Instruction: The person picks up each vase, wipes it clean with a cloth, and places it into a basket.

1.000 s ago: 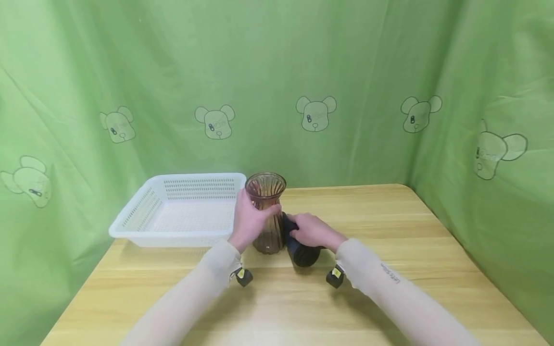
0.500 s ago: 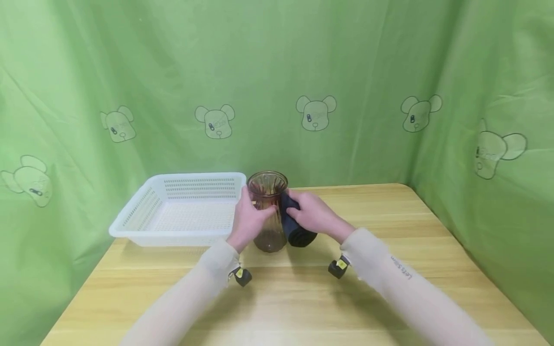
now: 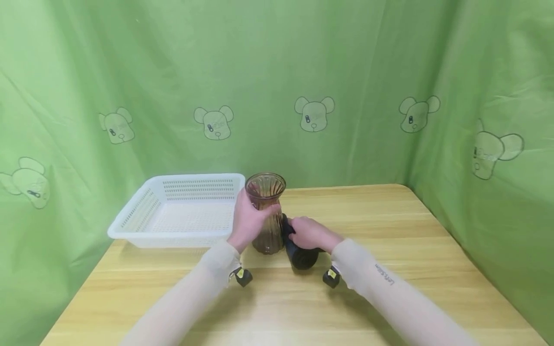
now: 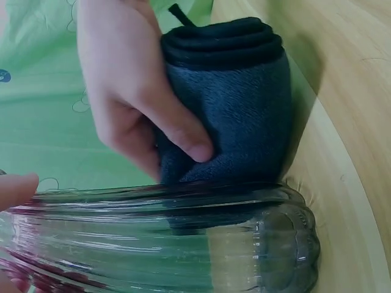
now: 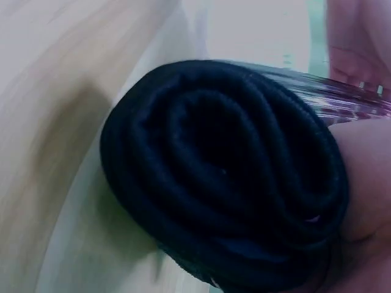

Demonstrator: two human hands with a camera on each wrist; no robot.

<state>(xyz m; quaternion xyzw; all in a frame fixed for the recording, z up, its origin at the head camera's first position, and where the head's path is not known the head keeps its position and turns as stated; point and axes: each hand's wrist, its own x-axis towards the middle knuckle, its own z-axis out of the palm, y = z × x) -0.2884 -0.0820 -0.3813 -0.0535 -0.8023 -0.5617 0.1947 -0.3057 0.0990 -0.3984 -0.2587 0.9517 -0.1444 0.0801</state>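
A ribbed, brownish glass vase (image 3: 269,230) with a flared rim stands upright on the table. My left hand (image 3: 250,217) grips it round the upper part, thumb across the near side. In my right hand (image 3: 312,233) is a rolled dark blue towel (image 3: 302,255), held from above against the vase's right side. The left wrist view shows the plush towel (image 4: 238,116) touching the glass, with the right thumb pressed into it. Up close in the right wrist view, the coiled end of the towel (image 5: 214,165) hides most of the vase.
A white perforated plastic basket (image 3: 173,235) stands left of the vase, close to my left hand. The wooden table (image 3: 277,307) has a rounded far right corner. Green curtains (image 3: 268,57) with mouse-head prints hang behind and at both sides.
My right hand has rubbed the towel up the vase's side and back down to a low position. The left hand stays on the vase, which has shifted only slightly.
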